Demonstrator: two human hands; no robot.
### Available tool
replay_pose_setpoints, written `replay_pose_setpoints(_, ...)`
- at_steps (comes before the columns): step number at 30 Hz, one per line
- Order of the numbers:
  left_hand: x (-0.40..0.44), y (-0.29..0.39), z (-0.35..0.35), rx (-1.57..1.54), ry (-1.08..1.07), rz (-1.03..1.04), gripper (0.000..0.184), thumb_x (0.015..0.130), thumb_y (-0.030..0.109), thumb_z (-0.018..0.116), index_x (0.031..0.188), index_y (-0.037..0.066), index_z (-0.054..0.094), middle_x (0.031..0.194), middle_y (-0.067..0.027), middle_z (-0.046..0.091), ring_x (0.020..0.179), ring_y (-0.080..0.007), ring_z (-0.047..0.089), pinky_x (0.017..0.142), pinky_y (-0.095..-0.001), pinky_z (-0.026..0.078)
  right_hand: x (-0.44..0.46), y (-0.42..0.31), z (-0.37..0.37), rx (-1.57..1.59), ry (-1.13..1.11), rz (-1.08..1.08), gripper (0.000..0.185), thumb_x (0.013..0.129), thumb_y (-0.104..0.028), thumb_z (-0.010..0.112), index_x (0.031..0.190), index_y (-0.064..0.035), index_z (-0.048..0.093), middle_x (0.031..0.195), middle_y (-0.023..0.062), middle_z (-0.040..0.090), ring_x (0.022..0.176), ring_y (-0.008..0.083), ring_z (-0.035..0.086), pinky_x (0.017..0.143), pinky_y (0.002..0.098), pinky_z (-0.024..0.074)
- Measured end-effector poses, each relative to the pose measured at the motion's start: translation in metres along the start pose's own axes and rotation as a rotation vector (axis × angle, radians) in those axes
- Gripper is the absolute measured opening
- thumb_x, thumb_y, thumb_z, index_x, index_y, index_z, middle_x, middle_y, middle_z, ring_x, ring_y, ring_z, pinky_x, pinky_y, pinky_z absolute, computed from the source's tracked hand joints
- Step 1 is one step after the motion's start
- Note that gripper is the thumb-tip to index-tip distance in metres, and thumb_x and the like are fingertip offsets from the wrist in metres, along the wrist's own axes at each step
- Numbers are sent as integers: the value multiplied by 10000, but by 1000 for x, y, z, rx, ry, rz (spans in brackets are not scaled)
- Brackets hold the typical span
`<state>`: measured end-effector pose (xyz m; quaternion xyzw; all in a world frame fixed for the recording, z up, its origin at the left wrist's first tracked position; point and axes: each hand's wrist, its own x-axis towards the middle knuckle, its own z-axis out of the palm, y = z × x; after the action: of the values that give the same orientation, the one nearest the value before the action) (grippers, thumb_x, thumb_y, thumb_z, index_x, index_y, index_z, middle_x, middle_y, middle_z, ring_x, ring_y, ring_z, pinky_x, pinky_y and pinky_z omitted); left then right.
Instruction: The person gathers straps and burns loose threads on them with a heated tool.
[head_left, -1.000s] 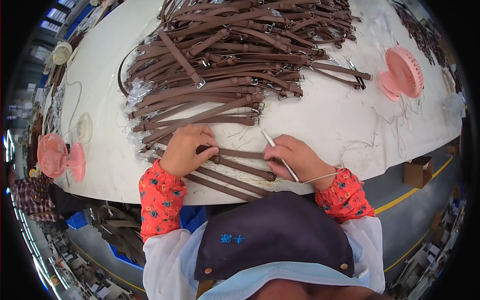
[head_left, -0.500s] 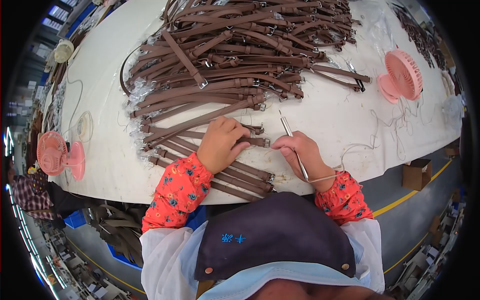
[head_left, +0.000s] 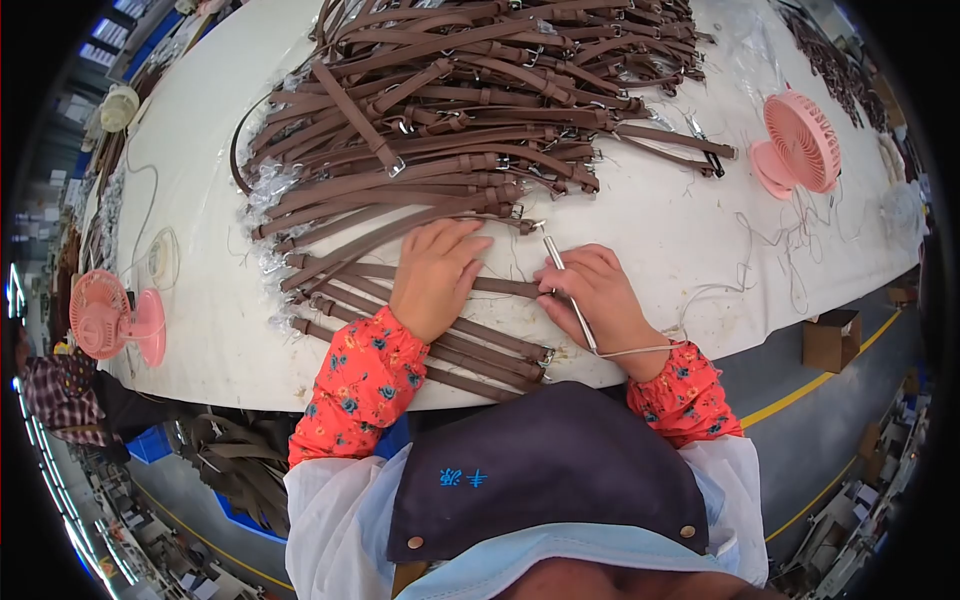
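Observation:
My right hand (head_left: 600,302) is closed round a slim silver pen-shaped tool (head_left: 566,283) with a thin cord at its lower end. The tool's tip points up beside the buckle end of a thin brown strap (head_left: 508,221). My right fingertips also touch the end of another brown strap (head_left: 503,287), hiding its buckle. My left hand (head_left: 432,278) lies over the straps with fingers stretched out and thumb apart, fingertips against the upper strap. Several more buckled straps (head_left: 480,358) lie below my left hand.
A large heap of brown buckled straps (head_left: 430,110) covers the far side of the white table (head_left: 640,215). Pink fans stand at right (head_left: 800,142) and left (head_left: 103,315). Loose threads and the tool's cord (head_left: 715,290) lie at right. A cardboard box (head_left: 831,340) sits on the floor.
My left hand has shifted up to the upper strap, its fingers now straighter. My right hand has moved slightly left onto the lower strap's end, and the tool tip has moved to the upper strap's end.

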<state>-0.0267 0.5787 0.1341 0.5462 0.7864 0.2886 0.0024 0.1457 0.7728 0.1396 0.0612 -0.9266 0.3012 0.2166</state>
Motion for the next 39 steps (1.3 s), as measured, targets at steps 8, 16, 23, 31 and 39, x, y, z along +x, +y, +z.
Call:
replay_pose_setpoints(8,1,25,-23,-375,-194,-154,330,805,53,778,1118,96,683,1106,-85,597,960,-274,599,812,-360,493,2,-1,-1,133,58,7,272,952,-153,674,1178,-63,553,1102,96,687,1024,288,645,955,412,481)
replay_pose_setpoints(16,0,18,-9,-387,-246,-97,204,834,57,762,1003,59,648,1024,-106,565,885,-280,604,749,-362,502,2,-20,3,1045,168,549,275,1090,-242,483,1228,-6,517,982,107,689,881,134,653,866,299,510)
replay_pose_setpoints(23,4,16,-3,-337,-206,-9,146,851,44,716,922,37,590,927,-117,598,873,-332,603,767,-404,486,0,-23,4,968,43,624,317,1099,-283,459,1081,-3,606,698,27,647,662,83,592,660,238,459)
replay_pose_setpoints(31,2,14,3,-339,-142,9,139,880,78,700,943,43,582,897,-120,621,849,-338,609,773,-409,488,0,-19,8,871,45,645,326,1091,-259,475,1014,7,647,676,29,640,624,72,571,618,240,444)
replay_pose_setpoints(39,1,12,7,-348,-119,-5,142,883,85,705,944,41,585,868,-114,622,824,-332,612,750,-406,492,1,-18,11,846,45,628,323,1094,-239,469,1010,13,653,664,21,641,640,75,576,646,246,464)
